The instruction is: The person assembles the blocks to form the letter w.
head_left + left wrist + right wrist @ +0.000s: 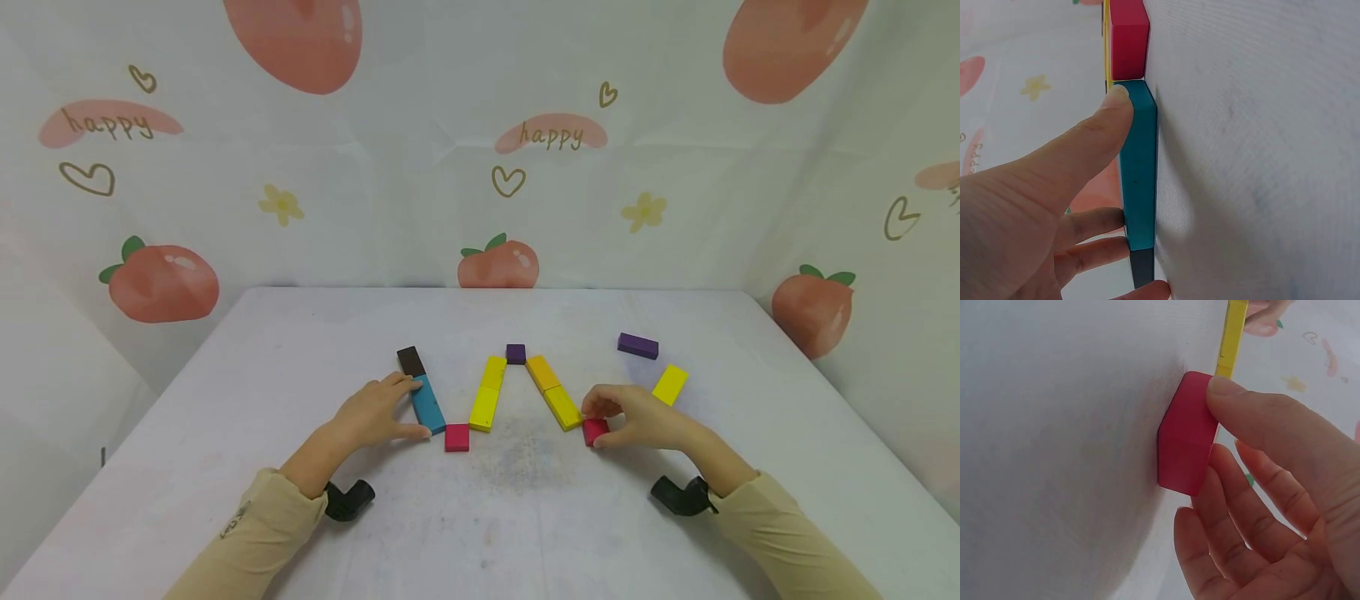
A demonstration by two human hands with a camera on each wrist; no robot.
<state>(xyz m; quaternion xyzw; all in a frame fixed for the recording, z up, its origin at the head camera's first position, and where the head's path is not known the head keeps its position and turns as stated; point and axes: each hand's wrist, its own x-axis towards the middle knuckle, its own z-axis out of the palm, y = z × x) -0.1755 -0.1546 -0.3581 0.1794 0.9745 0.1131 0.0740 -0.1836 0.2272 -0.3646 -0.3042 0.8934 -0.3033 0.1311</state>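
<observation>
My left hand [377,412] lies over a blue block [427,407], its thumb on the near end and fingertips by the far end, fingers fairly straight. A black block [411,361] adjoins the blue one at the far end, and a red block [457,438] sits at its near end. With thumb and fingers, my right hand [636,417] pinches a second red block [1188,434], low at the table surface. That block meets the near end of a yellow block [563,408], which continues into an orange block [542,372].
Two yellow blocks [487,395] in line slant up to a small purple block [516,354], forming a zigzag with the others. Farther right lie a long purple block [638,346] and a yellow block [670,385], partly behind my right hand. A printed cloth [420,167] hangs behind the table.
</observation>
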